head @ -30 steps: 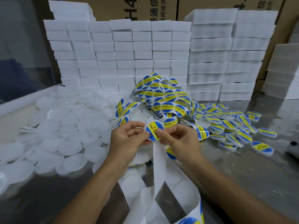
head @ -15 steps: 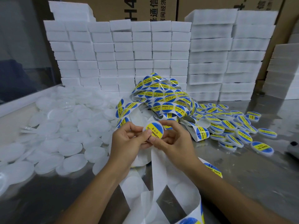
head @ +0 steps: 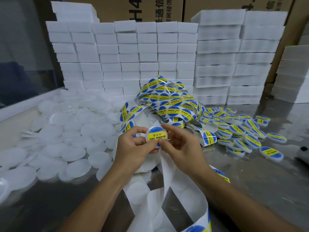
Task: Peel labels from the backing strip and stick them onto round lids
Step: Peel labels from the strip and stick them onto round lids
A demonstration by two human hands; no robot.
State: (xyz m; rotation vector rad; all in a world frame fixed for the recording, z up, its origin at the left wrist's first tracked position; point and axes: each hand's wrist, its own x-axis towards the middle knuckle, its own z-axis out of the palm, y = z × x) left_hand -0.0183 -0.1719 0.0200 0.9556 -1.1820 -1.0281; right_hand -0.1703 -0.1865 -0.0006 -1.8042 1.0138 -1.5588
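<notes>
A grey, glossy metal work surface (head: 260, 180) fills the lower half of the frame, scuffed and reflective at the right. White foam blocks (head: 127, 52) are stacked in neat columns across the upper middle, with taller stacks at the upper right, and brown cardboard cartons (head: 142, 9) are seen behind them along the top edge. On the cartons, large dark print is partly readable: "H4" followed by Chinese characters.

A heap of plain white round lids (head: 55, 148) is spread over the left of the surface. At the right centre, a smaller pile of labelled lids (head: 240, 129) is laid out, each carrying a blue and yellow sticker. A tangled backing strip (head: 168, 101) loaded with labels is piled at the centre, and its emptied white tail is draped down toward the bottom edge. On the labels, "SOLDERING PASTE" and Chinese characters are printed on a yellow band across a blue disc.

At the centre of the frame a single lid (head: 156, 135) bearing a label is held between both hands. It is pinched by the thumb and curled fingers of the left hand (head: 133, 148) from the left and lower side. The right hand (head: 182, 144) is closed on its right edge, with the thumb at the bottom rim and the forefinger over the top.
</notes>
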